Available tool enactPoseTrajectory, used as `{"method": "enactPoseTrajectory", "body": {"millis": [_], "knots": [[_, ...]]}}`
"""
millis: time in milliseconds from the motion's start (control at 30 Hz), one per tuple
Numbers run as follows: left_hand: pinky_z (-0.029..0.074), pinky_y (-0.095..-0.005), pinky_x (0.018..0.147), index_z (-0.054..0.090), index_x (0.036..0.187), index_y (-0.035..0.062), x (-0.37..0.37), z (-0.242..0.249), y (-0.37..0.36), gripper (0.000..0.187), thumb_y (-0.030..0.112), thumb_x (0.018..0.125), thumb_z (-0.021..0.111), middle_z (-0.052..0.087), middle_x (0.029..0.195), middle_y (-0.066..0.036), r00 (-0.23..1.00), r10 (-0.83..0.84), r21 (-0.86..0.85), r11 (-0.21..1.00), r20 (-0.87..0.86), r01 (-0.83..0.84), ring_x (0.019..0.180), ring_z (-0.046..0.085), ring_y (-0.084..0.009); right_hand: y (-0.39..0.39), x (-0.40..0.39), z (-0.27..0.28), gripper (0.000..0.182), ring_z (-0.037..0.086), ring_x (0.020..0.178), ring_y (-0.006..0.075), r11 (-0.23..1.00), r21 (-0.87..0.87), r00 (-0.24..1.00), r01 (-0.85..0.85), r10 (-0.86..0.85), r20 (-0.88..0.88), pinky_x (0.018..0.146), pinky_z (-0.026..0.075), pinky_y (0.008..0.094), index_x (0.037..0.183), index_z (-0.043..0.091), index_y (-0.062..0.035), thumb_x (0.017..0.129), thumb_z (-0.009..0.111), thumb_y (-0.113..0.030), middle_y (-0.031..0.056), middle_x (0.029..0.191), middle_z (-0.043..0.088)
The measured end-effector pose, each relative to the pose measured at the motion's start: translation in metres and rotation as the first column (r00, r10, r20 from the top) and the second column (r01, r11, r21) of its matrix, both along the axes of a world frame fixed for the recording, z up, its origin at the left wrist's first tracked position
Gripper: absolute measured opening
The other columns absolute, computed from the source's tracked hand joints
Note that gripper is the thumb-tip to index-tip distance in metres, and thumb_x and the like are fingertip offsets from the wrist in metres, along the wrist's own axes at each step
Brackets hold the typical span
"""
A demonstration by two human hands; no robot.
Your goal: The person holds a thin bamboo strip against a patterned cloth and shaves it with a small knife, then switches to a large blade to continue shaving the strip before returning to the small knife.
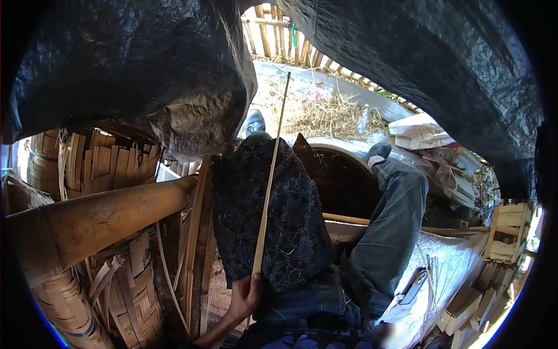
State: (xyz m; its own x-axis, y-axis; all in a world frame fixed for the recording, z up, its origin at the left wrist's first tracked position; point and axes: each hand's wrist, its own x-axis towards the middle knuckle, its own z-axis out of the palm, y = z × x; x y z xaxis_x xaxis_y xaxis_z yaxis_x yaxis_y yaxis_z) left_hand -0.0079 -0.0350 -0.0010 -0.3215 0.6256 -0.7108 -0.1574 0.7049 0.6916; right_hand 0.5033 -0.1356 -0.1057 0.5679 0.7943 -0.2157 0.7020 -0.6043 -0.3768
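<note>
Nearest you, your L hand (pixel 247 294) is pinched shut, thumb against fingers, on the wide butt end of a bamboo strip (pixel 268 200). Your R hand doesn't show, so can't tell its state. The strip slants up and away from you over the patterned cloth (pixel 299 215) draped on your L leg, narrowing to a free tip well past your knee. Can't tell if its mid-length touches the cloth.

Step in hand, approx: steadying or checking one strip — can't say which. Next move prob. calls for a firm pinch at the butt and a clear path for the tip, since nothing visible supports the far end; it's thin and will prob. flex.

On the R, your jeans leg (pixel 386 215) is bent outward; beside it a phone (pixel 414 286) lies on a pale sheet (pixel 456 247). On the L, a thick bamboo pole (pixel 110 215) runs across, w/ woven bamboo baskets (pixel 72 305) around it. Past your knees is a dark round hollow (pixel 343 186) — poss. a container, too shaded to tell.

Farther: a dark shoe (pixel 256 121), loose straw (pixel 319 113) w/ a clear bottle (pixel 364 118) at its R edge, dark sheeting (pixel 139 58) hanging overhead, then a slatted fence (pixel 273 32) at the back.
</note>
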Motion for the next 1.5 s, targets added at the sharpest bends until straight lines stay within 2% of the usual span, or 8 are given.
{"method": "enactPoseTrajectory", "body": {"millis": [400,433,1000,1167,1333,1400,1467,1500], "knots": [[0.029,-0.0266,0.043,0.047,0.062,-0.0014,-0.006,-0.001,-0.001,0.044,0.026,0.097,0.044,0.04,0.05,0.0,0.998,-0.052,0.009,0.999,-0.032,0.052,0.051,0.037,-0.0044,-0.042,0.051,-0.008,0.017,0.061,0.068,0.0132,0.994,-0.048,0.995,-0.101,0.1,-0.025,0.061,0.052,0.0257,0.09,0.063,-0.0034,0.078,0.071,-0.012,0.0069,0.076,0.066],[0.029,-0.0267,0.043,0.048,0.063,-0.0015,-0.007,-0.001,0.0,0.045,0.027,0.097,0.044,0.041,0.05,0.0,0.999,-0.05,-0.002,0.999,-0.021,0.05,0.052,0.037,-0.0045,-0.012,0.006,0.032,0.016,0.059,0.069,0.0134,0.999,0.024,0.997,-0.032,0.03,0.071,0.061,0.051,0.0265,0.087,0.062,-0.0047,0.076,0.072,-0.01,0.0051,0.075,0.063],[0.034,-0.0277,0.045,0.054,0.067,-0.0022,-0.003,0.008,0.001,0.044,0.029,0.096,0.045,0.044,0.051,-0.002,0.998,-0.053,-0.041,0.998,-0.029,0.052,0.052,0.041,-0.0062,0.022,-0.007,0.037,0.031,0.049,0.056,0.0124,0.999,0.013,0.995,0.046,-0.047,0.085,0.049,0.041,0.0258,0.11,0.048,0.0,0.09,0.051,-0.024,0.005,0.068,0.05],[0.034,-0.0281,0.045,0.059,0.088,-0.0023,-0.01,0.042,0.031,0.033,0.026,0.097,0.043,0.046,0.052,-0.003,0.967,-0.132,-0.013,0.991,-0.218,0.132,0.048,0.043,-0.0086,0.044,-0.005,0.04,0.036,0.047,0.053,0.0122,0.996,0.09,0.998,0.024,-0.028,0.053,0.046,0.039,0.0257,0.115,0.045,0.0011,0.093,0.046,-0.027,0.005,0.066,0.047],[0.029,-0.0223,0.043,0.057,0.096,0.0008,-0.012,0.032,0.034,0.034,0.03,0.098,0.041,0.04,0.054,0.003,0.998,-0.041,0.044,0.998,-0.055,0.043,0.047,0.038,-0.004,0.146,-0.03,0.049,0.043,0.044,0.049,0.0118,0.865,0.49,0.958,-0.107,0.221,-0.181,0.042,0.036,0.0254,0.123,0.04,0.0028,0.098,0.038,-0.032,0.005,0.064,0.043],[0.029,-0.0235,0.046,0.06,0.093,0.0003,-0.01,0.045,0.044,0.034,0.03,0.097,0.043,0.041,0.055,0.003,1.0,-0.006,-0.007,1.0,-0.009,0.005,0.05,0.037,-0.0047,0.206,-0.108,0.1,0.044,0.046,0.054,0.0103,0.938,0.331,0.902,0.105,0.051,-0.429,0.043,0.037,0.0238,0.127,0.038,-0.0005,0.097,0.039,-0.032,0.0052,0.075,0.048],[0.029,-0.0231,0.046,0.06,0.091,0.0001,-0.007,0.051,0.048,0.037,0.032,0.097,0.043,0.04,0.055,0.003,1.0,-0.013,-0.019,1.0,0.011,0.014,0.05,0.037,-0.0045,0.245,-0.146,0.114,0.054,0.053,0.069,0.0161,0.971,0.236,0.826,0.03,0.109,-0.553,0.052,0.042,0.0266,0.138,0.024,-0.002,0.096,0.039,-0.033,0.0108,0.083,0.053],[0.028,-0.0228,0.045,0.061,0.088,-0.0001,-0.005,0.053,0.048,0.039,0.034,0.097,0.042,0.04,0.056,0.003,0.999,-0.021,-0.034,0.999,0.042,0.023,0.05,0.037,-0.0043,0.258,-0.165,0.111,0.05,0.053,0.071,0.0169,0.946,0.318,0.71,-0.055,0.261,-0.654,0.052,0.042,0.0275,0.135,0.029,-0.0024,0.095,0.043,-0.029,0.0108,0.084,0.053]]}}
